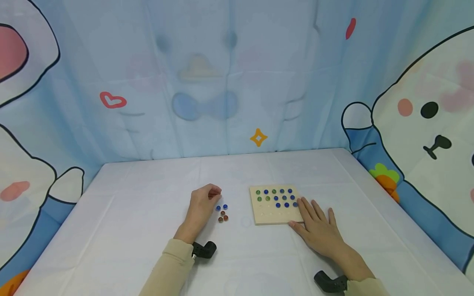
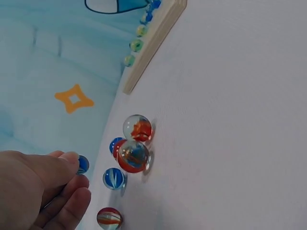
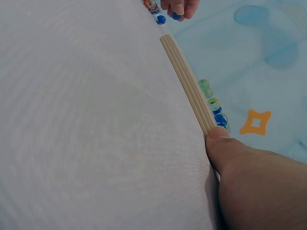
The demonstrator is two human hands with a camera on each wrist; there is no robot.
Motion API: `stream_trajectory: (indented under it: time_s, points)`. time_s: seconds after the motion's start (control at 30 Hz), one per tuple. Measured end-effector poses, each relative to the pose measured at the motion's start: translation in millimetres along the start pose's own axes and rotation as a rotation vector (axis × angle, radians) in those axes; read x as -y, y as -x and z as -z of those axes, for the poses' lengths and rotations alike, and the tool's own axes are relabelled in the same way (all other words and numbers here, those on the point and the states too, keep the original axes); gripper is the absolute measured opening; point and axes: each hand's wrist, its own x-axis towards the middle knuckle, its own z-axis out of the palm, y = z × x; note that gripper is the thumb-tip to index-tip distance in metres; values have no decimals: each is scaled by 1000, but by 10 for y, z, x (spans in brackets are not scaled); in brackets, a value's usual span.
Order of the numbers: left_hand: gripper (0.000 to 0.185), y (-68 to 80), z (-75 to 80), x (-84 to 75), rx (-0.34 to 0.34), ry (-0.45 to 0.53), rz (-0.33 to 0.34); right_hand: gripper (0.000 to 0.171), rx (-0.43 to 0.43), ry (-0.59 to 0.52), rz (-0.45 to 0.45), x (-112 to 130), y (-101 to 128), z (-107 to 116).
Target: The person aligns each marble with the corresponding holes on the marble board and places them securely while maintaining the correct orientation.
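Left hand (image 1: pixel 201 204): fingers pinch small blue glass marble (image 2: pixel 82 164) above loose marbles (image 1: pixel 222 213) on white tabletop (image 1: pixel 129 213). Right hand (image 1: pixel 317 226): fingers flat, steadying square wooden peg board (image 1: pixel 273 213), marbles in upper rows.

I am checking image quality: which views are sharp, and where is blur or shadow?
Head view: even soft light, wide-angle bending at the edges, marbles small. Left wrist view: marbles sharp with short shadows, left hand blurred. Right wrist view: right hand soft and dark, wooden board fairly sharp.
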Motion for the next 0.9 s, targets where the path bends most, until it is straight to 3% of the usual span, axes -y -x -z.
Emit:
stream_trajectory:
  time_s: [0.2,0.7,0.9]
  points:
    - [11,-11,-60,-102,13,33,-25,86,3,-7,0,-14,-6,-14]
    - [13,-40,-229,-328,86,100,-5,86,-2,0,1,-24,-12,-27]
    - [14,-35,-304,-413,86,79,-49,86,-1,0,3,-13,-2,-12]
